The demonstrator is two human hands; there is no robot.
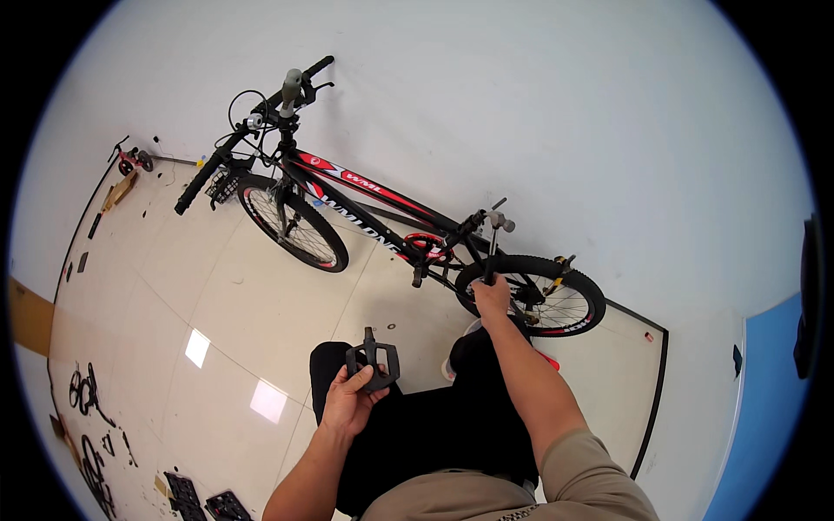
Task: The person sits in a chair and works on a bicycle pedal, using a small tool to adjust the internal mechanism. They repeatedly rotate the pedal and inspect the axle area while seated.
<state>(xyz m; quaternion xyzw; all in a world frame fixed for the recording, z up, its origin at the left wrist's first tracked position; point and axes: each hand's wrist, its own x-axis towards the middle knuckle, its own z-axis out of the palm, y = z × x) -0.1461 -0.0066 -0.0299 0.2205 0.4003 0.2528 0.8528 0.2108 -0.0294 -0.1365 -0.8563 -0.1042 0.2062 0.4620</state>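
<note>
My left hand [352,401] grips a black bicycle pedal [391,363] above my lap, its short axle pointing away from me. Farther right, my right hand [493,297] is wrapped round the dark handle of a hammer [497,222]. The hammer stands roughly upright with its grey head at the top, in front of the rear wheel [578,295]. A black and red bicycle [365,204] stands along the wall, front wheel to the left. Its red chainring [426,245] and a crank show near the middle of the frame. No saddle is visible on it.
Black plastic tool cases [184,497] and loose dark bicycle parts [85,389] lie on the tiled floor at the left. A small ring [392,326] lies beyond the pedal. A small red bike [132,159] stands in the far left corner. The white wall [608,156] rises behind the bicycle.
</note>
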